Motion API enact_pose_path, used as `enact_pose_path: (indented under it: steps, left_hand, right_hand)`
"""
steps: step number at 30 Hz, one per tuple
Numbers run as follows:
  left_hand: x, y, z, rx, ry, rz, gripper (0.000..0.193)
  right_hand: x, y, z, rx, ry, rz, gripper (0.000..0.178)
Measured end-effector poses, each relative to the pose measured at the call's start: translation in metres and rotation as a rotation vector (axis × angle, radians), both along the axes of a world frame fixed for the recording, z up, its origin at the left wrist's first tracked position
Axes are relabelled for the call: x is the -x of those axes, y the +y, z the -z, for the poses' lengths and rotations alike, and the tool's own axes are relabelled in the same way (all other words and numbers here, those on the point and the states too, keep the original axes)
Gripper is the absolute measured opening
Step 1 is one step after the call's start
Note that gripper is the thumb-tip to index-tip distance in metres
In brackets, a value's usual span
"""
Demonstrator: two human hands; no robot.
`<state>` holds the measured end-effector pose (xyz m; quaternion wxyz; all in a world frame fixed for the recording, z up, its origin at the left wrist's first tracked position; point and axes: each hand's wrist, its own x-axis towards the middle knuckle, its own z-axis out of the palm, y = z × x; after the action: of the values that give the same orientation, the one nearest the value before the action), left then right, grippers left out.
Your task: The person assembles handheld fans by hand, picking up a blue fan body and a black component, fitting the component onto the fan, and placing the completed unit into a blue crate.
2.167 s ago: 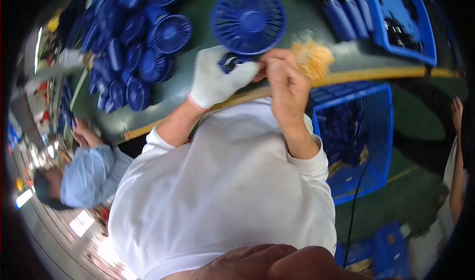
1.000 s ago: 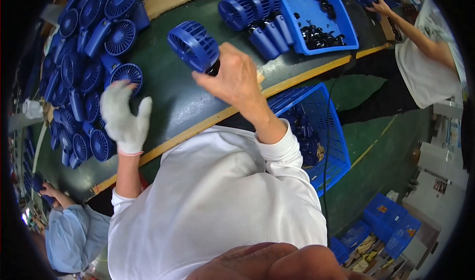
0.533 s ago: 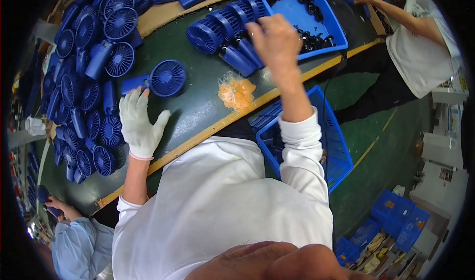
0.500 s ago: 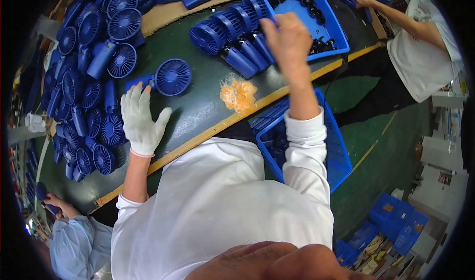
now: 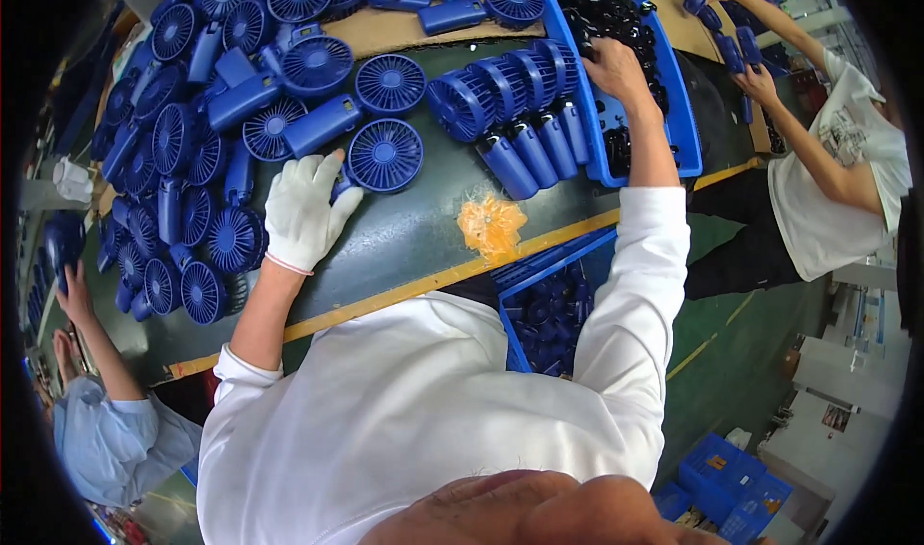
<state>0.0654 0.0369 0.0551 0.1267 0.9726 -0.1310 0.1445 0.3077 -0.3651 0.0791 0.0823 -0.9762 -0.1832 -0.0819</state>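
My left hand [image 5: 306, 213], in a white glove, has its thumb and forefinger around the handle of a blue handheld fan [image 5: 385, 155] lying on the table. My bare right hand [image 5: 621, 68] reaches into a blue bin [image 5: 603, 155] of small shiny black parts [image 5: 621, 17]. Its fingers are bent down among them, and the fingertips are partly hidden. Between my hands, several blue fans [image 5: 464, 107] stand in a row on their rims, handles toward me, with black pieces at the handles.
Many blue fans [image 5: 173, 141] lie heaped at the left. A crumpled orange bundle [image 5: 491, 225] sits near the table's yellow edge [image 5: 433, 283]. Under that edge, a blue crate [image 5: 517, 348] holds dark parts. One co-worker [image 5: 837, 150] handles fans at right; another [image 5: 111, 429] is at left.
My right hand has moved from above the row of fans into the bin of black parts. My left hand has closed in on the fan's handle. The view has shifted.
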Motion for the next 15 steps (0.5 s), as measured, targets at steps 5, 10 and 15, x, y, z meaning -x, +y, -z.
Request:
enact_pose_path:
  steps: [5, 10, 15]
  left_hand:
    - [-0.001, -0.001, 0.011, 0.110, -0.052, 0.101, 0.045]
    - [0.018, -0.003, -0.001, 0.048, 0.050, 0.175, 0.048]
    - [0.031, -0.006, -0.001, 0.006, -0.066, 0.219, 0.043]
  right_hand:
    - [0.038, -0.040, -0.012, -0.187, 0.158, 0.287, 0.041]
    - [0.061, -0.056, -0.001, -0.815, 0.232, 0.376, 0.066]
    - [0.081, -0.066, -0.015, -0.950, 0.186, 0.342, 0.007]
